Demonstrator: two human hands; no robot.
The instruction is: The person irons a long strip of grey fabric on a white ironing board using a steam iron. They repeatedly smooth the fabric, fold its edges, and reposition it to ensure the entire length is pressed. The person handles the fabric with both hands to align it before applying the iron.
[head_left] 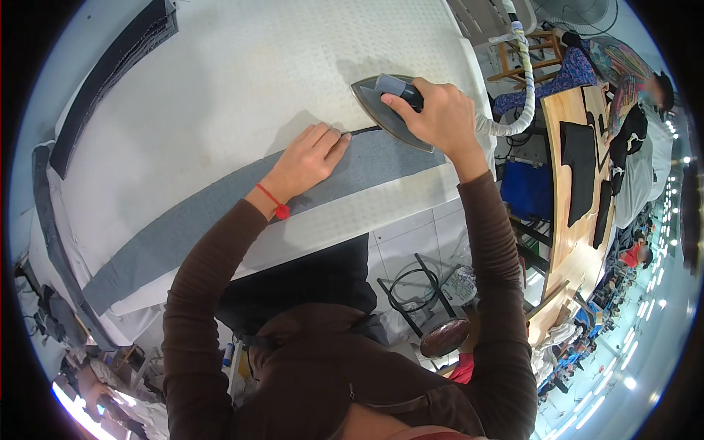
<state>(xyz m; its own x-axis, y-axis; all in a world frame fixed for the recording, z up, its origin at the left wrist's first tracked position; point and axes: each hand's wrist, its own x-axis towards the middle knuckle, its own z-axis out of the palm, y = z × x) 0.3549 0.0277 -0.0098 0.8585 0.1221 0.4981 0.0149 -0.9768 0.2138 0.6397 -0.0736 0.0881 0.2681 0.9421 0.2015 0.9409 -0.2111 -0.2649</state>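
While right hand [433, 110] grips iron [389, 114], left hand [308, 158] flattens grey strip [220, 220].

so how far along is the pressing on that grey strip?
Done: cannot tell, no crease shows either way. In hand: right hand grips the iron at the grey strip's far end; left hand flattens the fabric beside it. Left: probably the long stretch toward the near-left end.

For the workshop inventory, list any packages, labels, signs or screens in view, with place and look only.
None that can be made out: no package, label, sign or screen shows on the white pressing table, beside the iron, or on the grey fabric strip.
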